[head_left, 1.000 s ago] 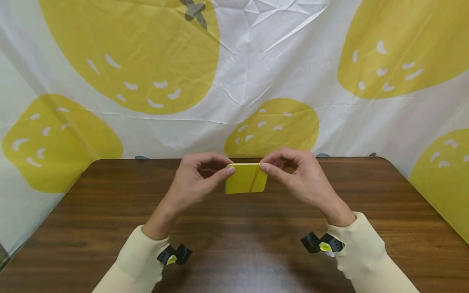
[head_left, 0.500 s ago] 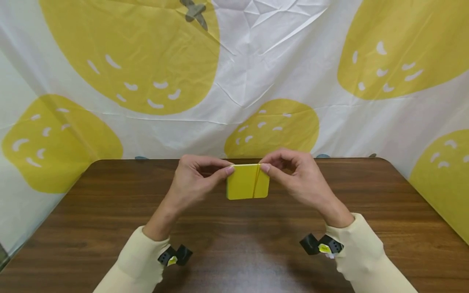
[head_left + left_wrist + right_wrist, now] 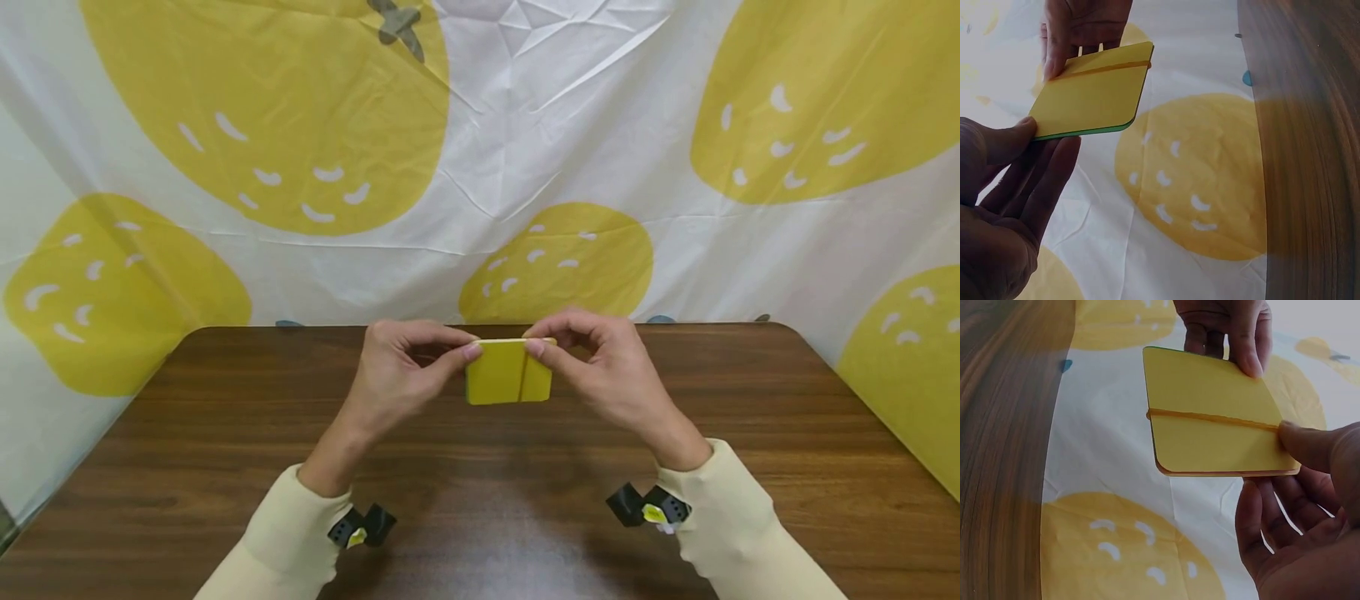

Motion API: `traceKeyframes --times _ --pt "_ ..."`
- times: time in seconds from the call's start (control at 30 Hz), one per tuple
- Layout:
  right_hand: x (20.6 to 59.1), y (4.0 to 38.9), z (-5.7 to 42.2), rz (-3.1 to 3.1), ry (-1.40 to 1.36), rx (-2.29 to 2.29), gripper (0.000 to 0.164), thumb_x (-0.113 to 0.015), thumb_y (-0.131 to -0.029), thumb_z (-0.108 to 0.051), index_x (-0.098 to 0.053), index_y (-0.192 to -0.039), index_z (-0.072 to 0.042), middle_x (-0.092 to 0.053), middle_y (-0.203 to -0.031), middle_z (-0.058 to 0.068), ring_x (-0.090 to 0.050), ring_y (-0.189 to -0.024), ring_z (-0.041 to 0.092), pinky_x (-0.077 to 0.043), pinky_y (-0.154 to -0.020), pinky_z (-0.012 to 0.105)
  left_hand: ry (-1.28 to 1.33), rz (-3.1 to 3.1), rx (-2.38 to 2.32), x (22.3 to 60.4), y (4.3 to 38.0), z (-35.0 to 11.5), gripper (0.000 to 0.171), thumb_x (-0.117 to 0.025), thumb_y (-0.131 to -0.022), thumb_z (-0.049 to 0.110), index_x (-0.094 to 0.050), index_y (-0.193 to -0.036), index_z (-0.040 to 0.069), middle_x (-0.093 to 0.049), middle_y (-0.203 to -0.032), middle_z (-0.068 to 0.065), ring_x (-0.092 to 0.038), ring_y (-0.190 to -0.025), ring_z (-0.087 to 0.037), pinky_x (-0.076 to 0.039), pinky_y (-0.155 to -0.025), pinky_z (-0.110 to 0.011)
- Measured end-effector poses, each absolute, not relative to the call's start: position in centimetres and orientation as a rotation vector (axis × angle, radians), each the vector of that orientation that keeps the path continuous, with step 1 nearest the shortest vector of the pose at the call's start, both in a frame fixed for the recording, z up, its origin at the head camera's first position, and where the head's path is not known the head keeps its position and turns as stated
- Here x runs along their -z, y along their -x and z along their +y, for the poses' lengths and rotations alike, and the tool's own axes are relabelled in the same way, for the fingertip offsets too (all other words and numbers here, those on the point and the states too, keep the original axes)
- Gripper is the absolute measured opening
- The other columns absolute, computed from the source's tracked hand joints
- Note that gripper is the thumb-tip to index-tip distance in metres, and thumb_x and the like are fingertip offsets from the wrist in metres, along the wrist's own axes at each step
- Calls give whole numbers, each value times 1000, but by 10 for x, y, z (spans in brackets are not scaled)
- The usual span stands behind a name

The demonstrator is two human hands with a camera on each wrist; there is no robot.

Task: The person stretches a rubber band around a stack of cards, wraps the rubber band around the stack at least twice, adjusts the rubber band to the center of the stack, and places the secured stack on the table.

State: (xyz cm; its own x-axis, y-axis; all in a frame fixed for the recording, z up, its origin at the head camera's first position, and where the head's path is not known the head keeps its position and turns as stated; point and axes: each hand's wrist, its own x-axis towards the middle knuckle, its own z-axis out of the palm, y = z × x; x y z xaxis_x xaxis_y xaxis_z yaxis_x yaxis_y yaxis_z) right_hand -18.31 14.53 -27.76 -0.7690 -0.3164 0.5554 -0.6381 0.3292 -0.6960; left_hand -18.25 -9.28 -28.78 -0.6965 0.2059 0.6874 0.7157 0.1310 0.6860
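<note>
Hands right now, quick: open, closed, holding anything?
Left hand: closed, pinching the yellow pad near a corner.
Right hand: closed, pinching the yellow pad by the edge, at the orange band.

Yellow pad (image 3: 498, 373): back hidden (every view).

Your right hand (image 3: 1319, 540), at 4 o'clock, pinches a yellow pad (image 3: 1204, 387), its thumb (image 3: 1313, 447) beside the end of the orange-brown band (image 3: 1210, 417) crossing the face. Your left hand (image 3: 1235, 322) pinches the pad at 1 o'clock. Beyond hangs a yellow-patterned white cloth (image 3: 1104, 456); the brown worktop (image 3: 1010, 425) sits at 9 o'clock.
</note>
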Motion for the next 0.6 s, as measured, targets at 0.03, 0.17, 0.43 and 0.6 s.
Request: traceKeyframes --times 0.03,0.17,0.43,0.6 --pt "278 183 145 -2270 -850 -1417 5 -77 -91 -6 -77 -95 -9 -71 -89 -1 -61 -68 17 -47 -58 24 886 -1980 1582 288 182 -93 6 -81 -82 -6 -79 -87 -3 -76 -82 -11 -68 -65 -16 -57 -58 -26" --pt "281 183 142 -2243 -841 -1422 6 -75 -92 -4 -78 -96 -8 -73 -91 -1 -62 -73 16 -49 -61 24 889 -1958 1544 289 182 -91 8 -81 -81 -7 -80 -87 -2 -76 -83 -9 -68 -67 -14 -57 -60 -26" --pt "283 181 137 -2195 -829 -1399 6 -75 -91 -3 -78 -95 -6 -74 -92 1 -64 -81 14 -50 -64 23 892 -1925 1526 292 181 -86 8 -80 -82 -7 -80 -88 -2 -76 -82 -10 -68 -68 -14 -57 -61 -25" --pt "283 181 136 -2156 -824 -1422 4 -78 -88 -3 -77 -90 -7 -73 -86 -1 -61 -73 14 -48 -60 24 906 -1910 1538 291 179 -84 8 -80 -82 -7 -80 -88 -2 -76 -82 -10 -69 -68 -15 -58 -61 -27"
